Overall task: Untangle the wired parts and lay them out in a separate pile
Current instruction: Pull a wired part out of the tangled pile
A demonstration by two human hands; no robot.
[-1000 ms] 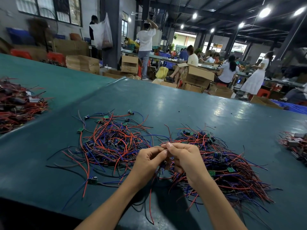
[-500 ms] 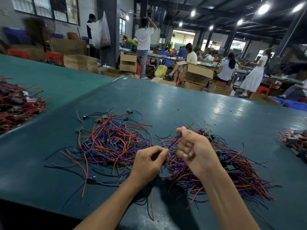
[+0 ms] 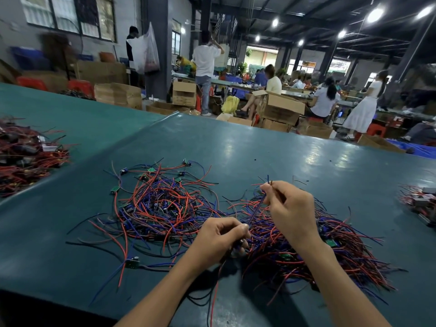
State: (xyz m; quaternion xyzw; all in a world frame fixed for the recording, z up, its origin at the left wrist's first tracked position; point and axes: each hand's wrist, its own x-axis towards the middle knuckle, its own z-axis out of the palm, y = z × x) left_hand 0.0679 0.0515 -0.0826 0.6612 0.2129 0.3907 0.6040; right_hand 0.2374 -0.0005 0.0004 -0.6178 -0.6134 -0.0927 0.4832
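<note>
Two heaps of small green circuit boards with red, blue and black wires lie on the teal table point(image 3: 236, 149). The looser left pile point(image 3: 160, 204) is spread out flat. The denser tangled pile point(image 3: 306, 251) sits under my hands. My left hand point(image 3: 220, 237) pinches a wired part low at the tangled pile's left edge. My right hand point(image 3: 289, 206) is raised above that pile and pinches the upper ends of dark blue wires point(image 3: 258, 206) that stretch down to my left hand.
A separate wired board point(image 3: 132, 264) lies near the front left. Other heaps of red wires sit at the far left point(image 3: 26, 156) and the right edge point(image 3: 420, 201). Beyond the table are cardboard boxes point(image 3: 278, 109) and several people working.
My hands were together over the tangle. My right hand has lifted up and to the right, drawing wires out taut, while my left hand stayed low, holding the part.
</note>
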